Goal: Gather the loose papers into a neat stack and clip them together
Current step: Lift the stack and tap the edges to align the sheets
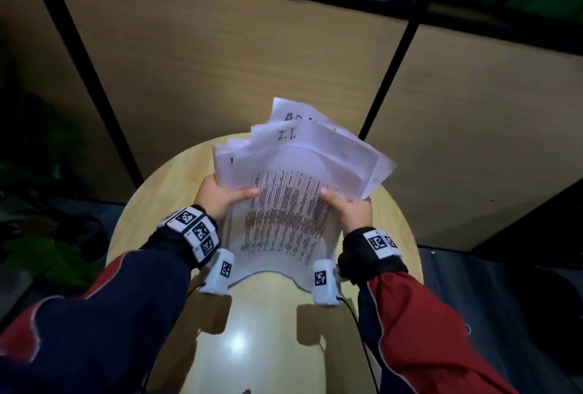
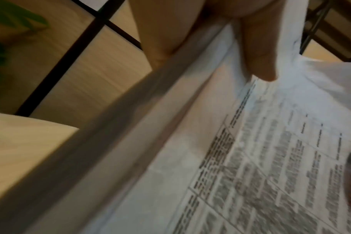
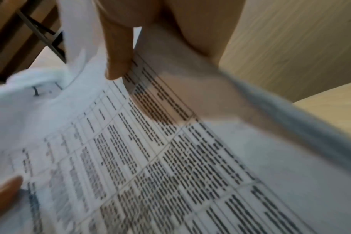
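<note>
A bundle of white papers [image 1: 290, 204] is lifted above the round wooden table [image 1: 252, 330], its sheets fanned unevenly at the far end. The top sheet carries a printed table; sheets behind show handwritten letters. My left hand [image 1: 220, 196] pinches the bundle's left edge, thumb on top and fingers underneath. My right hand [image 1: 347, 207] pinches the right edge the same way. In the left wrist view my left thumb [image 2: 258, 52] presses the printed papers [image 2: 250, 158]. The right wrist view shows my right thumb [image 3: 118, 52] on the papers [image 3: 150, 158]. No clip is in view.
Wood-look partition panels [image 1: 220, 56] with black frames stand just behind the table. Green plant leaves [image 1: 41, 255] lie low at the left. Dark floor [image 1: 504, 283] runs to the right of the table.
</note>
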`<state>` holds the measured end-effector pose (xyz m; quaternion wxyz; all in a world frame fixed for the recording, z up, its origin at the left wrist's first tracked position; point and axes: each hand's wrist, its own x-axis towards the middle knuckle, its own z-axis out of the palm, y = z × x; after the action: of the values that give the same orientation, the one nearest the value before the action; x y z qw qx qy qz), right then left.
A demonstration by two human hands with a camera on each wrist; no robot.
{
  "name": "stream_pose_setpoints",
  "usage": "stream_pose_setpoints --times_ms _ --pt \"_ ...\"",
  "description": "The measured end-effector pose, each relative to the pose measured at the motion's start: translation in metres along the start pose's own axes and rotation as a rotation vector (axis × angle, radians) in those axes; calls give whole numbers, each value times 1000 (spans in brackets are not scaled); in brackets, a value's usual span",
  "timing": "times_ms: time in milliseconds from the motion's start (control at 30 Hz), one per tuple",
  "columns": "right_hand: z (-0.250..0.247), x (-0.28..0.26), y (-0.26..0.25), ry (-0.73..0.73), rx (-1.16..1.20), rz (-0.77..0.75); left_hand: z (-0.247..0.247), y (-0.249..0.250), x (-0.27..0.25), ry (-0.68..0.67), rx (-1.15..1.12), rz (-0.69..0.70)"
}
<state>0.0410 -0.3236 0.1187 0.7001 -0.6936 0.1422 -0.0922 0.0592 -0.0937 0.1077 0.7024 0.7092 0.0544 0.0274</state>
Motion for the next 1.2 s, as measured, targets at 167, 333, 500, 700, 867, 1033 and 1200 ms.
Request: stream_pose_setpoints --times_ms 167,333,500,700,867,1033,1200 --pt "-2 4 -15 -43 87 -80 -2 11 -5 26 -157 17" --pt "4 13 -36 -35 16 -172 11 35 -1 67 -34 50" --pt "7 25 -52 34 93 -249 7 53 6 191 -65 97" --pt "15 16 2 -67 62 -214 2 0 0 172 -100 97" --pt "17 4 60 -65 -61 -213 -7 -50 -9 83 2 124" --pt "10 -30 64 -10 39 -336 -5 -62 -36 209 -107 244" --pt "-16 -70 38 -22 49 -442 -17 -39 -76 104 -96 369"
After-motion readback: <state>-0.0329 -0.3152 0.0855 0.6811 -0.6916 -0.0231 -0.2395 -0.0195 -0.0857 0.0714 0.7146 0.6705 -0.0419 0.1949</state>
